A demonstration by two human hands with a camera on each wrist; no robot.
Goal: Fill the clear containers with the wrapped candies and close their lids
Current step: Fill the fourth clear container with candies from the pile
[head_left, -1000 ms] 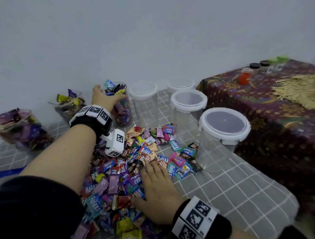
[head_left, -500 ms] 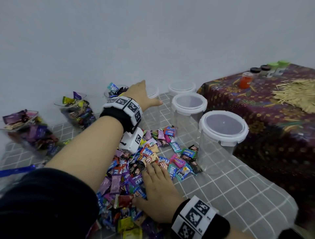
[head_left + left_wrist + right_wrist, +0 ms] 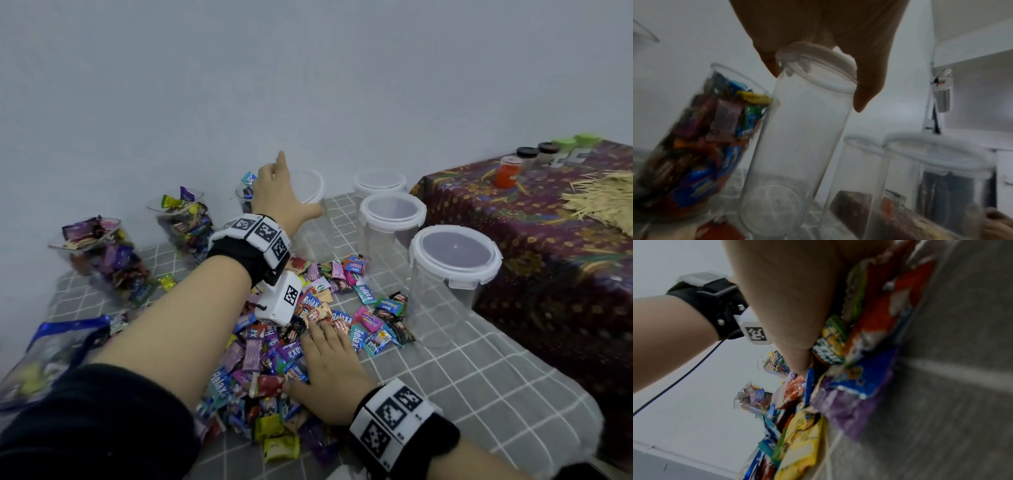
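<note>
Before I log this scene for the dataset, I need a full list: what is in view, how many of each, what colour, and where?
Filled containers: three, clear, lidless, packed with candies, along the wall at left.
Empty containers: four, clear with white lids on, at centre and right.
Wrapped candies: a loose pile, many colours, on the grey checked cloth.
Plastic bag: one, clear with blue trim, near left.
Patterned cloth: one, dark maroon, at right.
Small jars: several on it, one orange-red.
Pale sticks: a heap, far right.
Left hand: on the lid of the leftmost empty container.
Right hand: flat on the candies.
</note>
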